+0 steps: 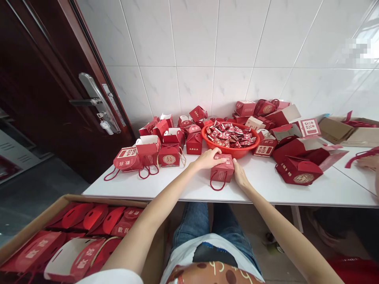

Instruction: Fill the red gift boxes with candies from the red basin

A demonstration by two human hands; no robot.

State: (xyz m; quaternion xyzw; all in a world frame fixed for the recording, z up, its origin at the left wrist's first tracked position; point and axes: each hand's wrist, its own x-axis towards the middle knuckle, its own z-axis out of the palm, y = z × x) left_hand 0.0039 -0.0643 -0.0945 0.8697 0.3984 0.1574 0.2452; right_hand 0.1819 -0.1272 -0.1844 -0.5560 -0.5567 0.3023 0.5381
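A small red gift box point(222, 174) stands on the white table in front of me, its dark red cord handle hanging down the near side. My left hand point(209, 158) holds it from the left, with fingers and thumb over the top. Along the box's right side lies my right hand point(240, 173), fingers against the wall and partly hidden. Just behind the box is an orange-red basin point(233, 152) full of small red wrapped packets point(231, 135).
Several red gift boxes point(148, 149) crowd the table's left; more boxes point(299, 170) and cartons point(334, 128) cover its right. A carton of boxes point(69, 197) stands below left. Another person's hand point(367, 161) with red cord shows at far right.
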